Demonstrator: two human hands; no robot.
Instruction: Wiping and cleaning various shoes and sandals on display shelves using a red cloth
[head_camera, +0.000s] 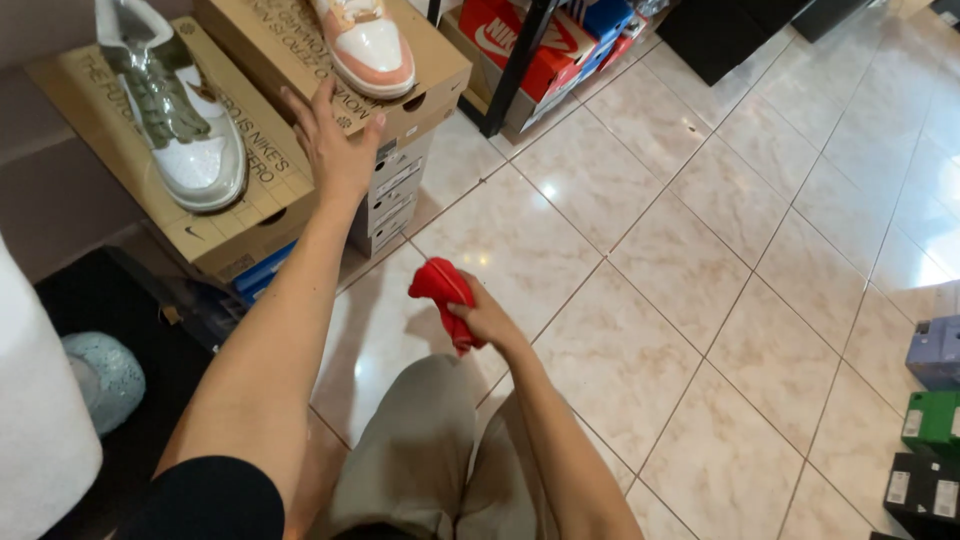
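**A:** What could be going wrong here?

**B:** The left hand (335, 145) is reaching toward a tan cardboard shoebox (400, 95) with a pink and white glossy sneaker (368, 45) resting near its edge. In my judgement a nudge to the lid could be tipping that sneaker off onto the beige tiled floor (720, 300). The box is sitting on a stack of grey boxes (395, 190), so a push might be shifting the stack too.

**A:** How are the fingers looking?

**B:** The left fingers (300, 108) are spreading wide and open, holding nothing, hovering at the box's lid; I cannot tell whether they are touching it. The right hand (485, 322) is closing its fingers around a crumpled bright red cloth (442, 295), gripping it low over the floor, above the person's grey-trousered knee (420, 440).

**A:** What is lying farther out?

**B:** To the left, a white and olive sneaker (180, 110) is lying on another tan shoebox (230, 220). Red and blue boxes (540, 45) are sitting on a dark rack beyond, and small coloured boxes (935, 420) are standing at the right edge.
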